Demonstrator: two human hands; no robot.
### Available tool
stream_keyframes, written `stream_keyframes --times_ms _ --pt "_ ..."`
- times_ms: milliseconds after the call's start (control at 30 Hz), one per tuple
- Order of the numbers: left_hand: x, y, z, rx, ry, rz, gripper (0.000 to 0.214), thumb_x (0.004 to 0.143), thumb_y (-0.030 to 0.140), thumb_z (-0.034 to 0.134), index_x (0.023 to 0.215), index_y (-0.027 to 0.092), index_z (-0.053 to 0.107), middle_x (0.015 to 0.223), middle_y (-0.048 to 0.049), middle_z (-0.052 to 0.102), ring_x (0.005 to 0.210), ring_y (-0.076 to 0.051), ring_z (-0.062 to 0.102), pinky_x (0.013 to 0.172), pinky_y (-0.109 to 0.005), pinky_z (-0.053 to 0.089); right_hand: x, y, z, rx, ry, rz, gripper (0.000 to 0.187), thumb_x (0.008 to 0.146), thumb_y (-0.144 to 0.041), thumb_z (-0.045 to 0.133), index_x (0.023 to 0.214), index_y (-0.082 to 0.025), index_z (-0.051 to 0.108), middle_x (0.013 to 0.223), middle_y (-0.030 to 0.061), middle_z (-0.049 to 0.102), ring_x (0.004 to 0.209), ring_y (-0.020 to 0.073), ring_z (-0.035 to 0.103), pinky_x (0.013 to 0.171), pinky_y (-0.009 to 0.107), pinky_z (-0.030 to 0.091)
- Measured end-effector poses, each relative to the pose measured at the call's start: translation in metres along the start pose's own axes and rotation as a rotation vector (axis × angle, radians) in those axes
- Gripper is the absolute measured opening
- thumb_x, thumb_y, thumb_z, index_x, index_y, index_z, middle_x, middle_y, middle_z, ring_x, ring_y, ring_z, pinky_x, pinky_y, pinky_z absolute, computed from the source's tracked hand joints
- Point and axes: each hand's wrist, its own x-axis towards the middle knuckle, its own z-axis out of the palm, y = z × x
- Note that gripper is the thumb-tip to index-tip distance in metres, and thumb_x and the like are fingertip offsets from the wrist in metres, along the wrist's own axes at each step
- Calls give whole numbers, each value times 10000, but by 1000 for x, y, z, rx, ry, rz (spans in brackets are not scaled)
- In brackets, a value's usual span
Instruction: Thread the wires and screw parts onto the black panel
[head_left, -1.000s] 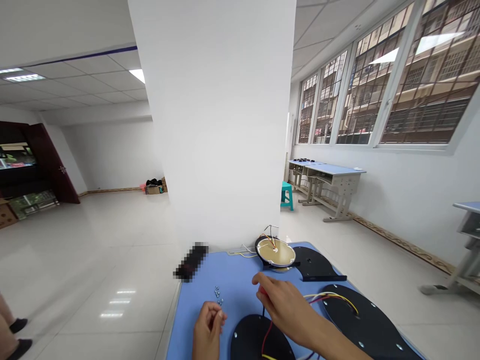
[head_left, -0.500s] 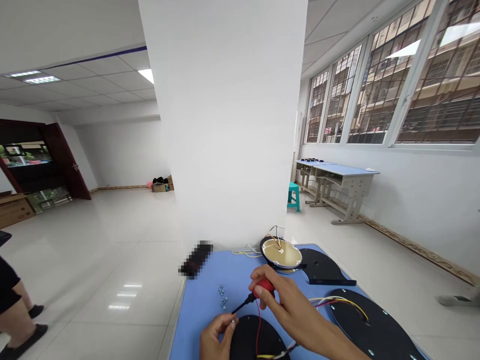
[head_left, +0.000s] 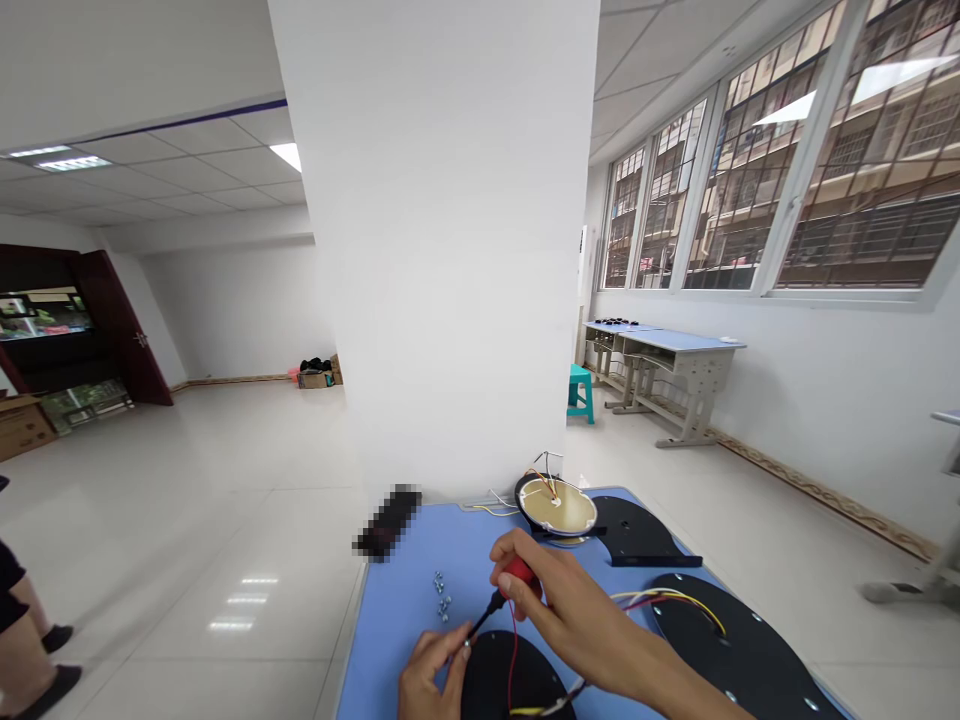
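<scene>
My right hand [head_left: 551, 600] is closed around the red handle of a screwdriver [head_left: 496, 602], its dark shaft slanting down to the left. The tip meets a small screw [head_left: 466, 643] at the rim of a round black plate [head_left: 506, 668]. My left hand [head_left: 435, 675] pinches that screw between thumb and finger and rests at the plate's left edge. A red wire [head_left: 514, 645] crosses the plate, with yellow and white wires near the bottom of the view. Several loose silver screws [head_left: 442, 603] lie on the blue table [head_left: 397, 610] beyond my left hand.
Behind my hands stands a disc with a gold face [head_left: 559, 507] and wires. Black plates lie right of it: a curved one [head_left: 637, 530] and a larger wired one [head_left: 742, 640]. A blurred-out dark object [head_left: 388, 522] sits at the far left corner. A white pillar [head_left: 450, 300] rises behind the table.
The screwdriver has tilted steeper and its tip has come down onto the screw. My left hand stays at the plate's edge. The whole view has shifted slightly.
</scene>
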Motion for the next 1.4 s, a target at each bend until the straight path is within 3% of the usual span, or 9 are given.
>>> stream_keyframes --times_ms 300,433,567,700,900,1033,1200,1333,1400 --pt "8 -9 -7 183 -91 244 236 930 390 555 1044 332 753 853 -10 758 815 -150 736 776 -233 604 2 -1 1 -58 28 0 141 998 -308 370 1036 -242 489 804 -9 609 735 181 603 716 324 439" --pt "11 -6 -1 311 -142 202 244 915 281 549 1054 308 747 887 -33 741 858 -183 720 805 -305 601 4 1 6 -112 72 27 104 985 -272 396 1012 -240 491 730 -28 588 684 179 603 663 298 430" --pt "19 10 10 442 -230 123 245 849 170 566 975 219 771 902 -91 721 888 -244 689 827 -404 574 10 2 13 -322 42 0 117 982 -204 418 1066 -219 498 867 22 682 771 192 650 687 290 432" --pt "25 22 19 465 -302 102 251 767 72 568 840 203 770 826 -79 715 864 -262 658 804 -416 545 15 5 21 -427 -7 2 144 958 -148 469 1080 -195 530 965 58 726 850 226 689 682 293 416" --pt "24 7 23 434 -350 20 248 803 119 533 890 174 758 908 -105 755 940 -295 663 880 -459 514 18 8 23 -536 -59 -15 141 953 -134 499 1074 -182 553 1008 56 735 840 226 707 632 286 381" --pt "20 -10 21 347 -377 -25 266 841 171 492 957 171 732 1001 -105 752 989 -255 678 931 -416 515 24 8 23 -612 -107 -60 137 948 -176 545 1082 -202 554 1024 35 742 845 209 712 625 268 380" --pt "16 -17 18 242 -397 -71 323 790 195 556 1080 183 696 1100 -89 727 1087 -230 653 1013 -386 487 33 5 25 -749 -109 -42 94 962 -234 534 1006 -157 567 876 106 751 753 258 717 591 285 361" --pt "13 -17 18 193 -384 -121 397 779 190 552 1161 157 651 1156 -110 701 1126 -229 640 1035 -390 477 34 0 22 -752 -149 -151 227 931 -211 540 1157 -213 511 1090 64 709 849 219 704 622 275 387" --pt "12 -16 19 179 -379 -138 389 777 192 548 1149 150 655 1152 -115 695 1130 -233 636 1046 -396 466 35 -2 20 -777 -167 -160 189 922 -170 523 1109 -199 533 1053 74 711 828 225 699 629 288 390"
